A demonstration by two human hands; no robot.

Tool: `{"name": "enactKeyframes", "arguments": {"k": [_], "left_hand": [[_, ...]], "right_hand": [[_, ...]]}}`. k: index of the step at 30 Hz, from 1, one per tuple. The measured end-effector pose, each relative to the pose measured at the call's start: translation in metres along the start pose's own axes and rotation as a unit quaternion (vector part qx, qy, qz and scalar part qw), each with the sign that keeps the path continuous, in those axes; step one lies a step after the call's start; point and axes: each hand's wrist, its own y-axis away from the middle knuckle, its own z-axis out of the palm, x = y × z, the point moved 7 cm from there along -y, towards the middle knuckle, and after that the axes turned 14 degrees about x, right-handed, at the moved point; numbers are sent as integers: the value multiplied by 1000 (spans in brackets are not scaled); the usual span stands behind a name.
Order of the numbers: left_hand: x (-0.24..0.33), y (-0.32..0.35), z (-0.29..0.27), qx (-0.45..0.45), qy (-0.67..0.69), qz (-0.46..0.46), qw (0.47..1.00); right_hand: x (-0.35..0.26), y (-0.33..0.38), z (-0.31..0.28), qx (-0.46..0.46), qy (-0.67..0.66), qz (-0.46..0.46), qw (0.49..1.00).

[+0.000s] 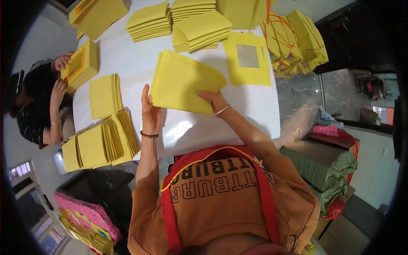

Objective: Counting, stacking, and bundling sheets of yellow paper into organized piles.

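Holding thick stack of flat yellow paper envelopes (185, 83) over white table (255, 106) w/ both my hands: left hand (149, 111) & right hand (214, 101) clamped on its edges

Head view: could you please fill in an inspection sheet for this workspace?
Surface: white table, mostly covered with paper stacks.
Job's things: stack of yellow sheets, held above the table by both hands.
Clutter: fanned yellow piles; yellow frame with grey window; tied bundles on the right.
Hands: left hand grips the stack's left edge; right hand grips its lower right edge.
Cables: nothing seen.
Surroundings: a co-worker's hands hold a yellow frame at left; green bundles on the floor at right.
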Motion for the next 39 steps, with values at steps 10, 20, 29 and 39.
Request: {"name": "enactKeyframes", "arguments": {"k": [10, 20, 29, 39], "left_hand": [[-26, 1, 27, 127, -13, 27, 991], [-27, 18, 20, 43, -44, -153, 986], [-6, 5, 52, 29, -199, -38, 979], [0, 28, 107, -53, -413, 86, 905]], "right_hand": [[33, 18, 20, 138, -69, -93, 984], [-10, 15, 5, -86, 42, 31, 995], [-22, 23, 5, -62, 163, 54, 983], [26, 18, -61, -2, -170, 74, 983]]}}
